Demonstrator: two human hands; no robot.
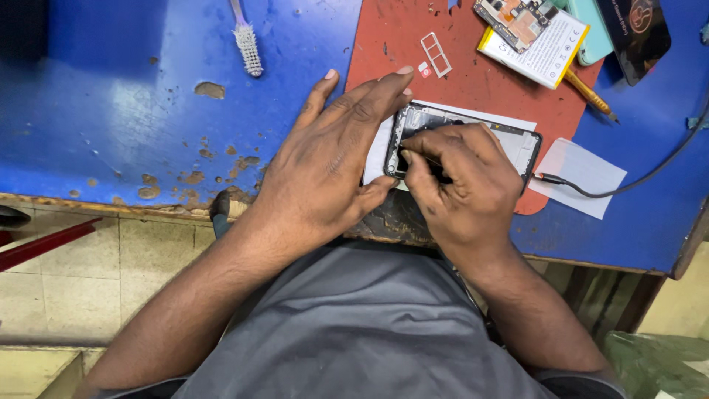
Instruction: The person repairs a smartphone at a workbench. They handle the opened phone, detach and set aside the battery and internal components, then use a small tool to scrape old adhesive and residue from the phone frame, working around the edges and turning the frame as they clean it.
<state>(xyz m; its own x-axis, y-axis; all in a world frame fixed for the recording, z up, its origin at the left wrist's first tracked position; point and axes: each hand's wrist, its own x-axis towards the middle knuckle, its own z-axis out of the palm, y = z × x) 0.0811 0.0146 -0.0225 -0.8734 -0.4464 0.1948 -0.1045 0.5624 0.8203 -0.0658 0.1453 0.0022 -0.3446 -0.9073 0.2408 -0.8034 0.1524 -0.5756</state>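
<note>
Near edge: at the near edge of the blue table (111,111), the person's grey-clad lap fills the bottom of the view, with pale floor tiles to the left.
Left hand (325,170): open and flat, fingers spread and stretched toward the far right, palm pressing down beside and on the left end of the opened phone (517,144).
Right hand (465,185): closed in a pinch over the phone's near left part; it seems to grip a thin dark tool, though the fingers hide most of it.
Opened phone: lies flat with its back off, long axis running left to right, tilted slightly so the right end sits nearer. It rests on a white paper sheet (473,112) at the near edge of the red mat (399,37).
Cable (628,185): a dark lead plugs into the phone's right end and runs off to the far right.
White slip (583,174): lies just right of the phone, under the cable.
Surface: blue paint worn and chipped, brown patches showing near the front edge.
Farther on the mat: a small card tray (436,53); beyond it a battery (539,52) with a circuit board (513,18) on top.
Far right: a yellow-handled tool (591,96) and a dark phone cover (635,29).
Far left: a toothbrush (247,44), bristles nearer.
</note>
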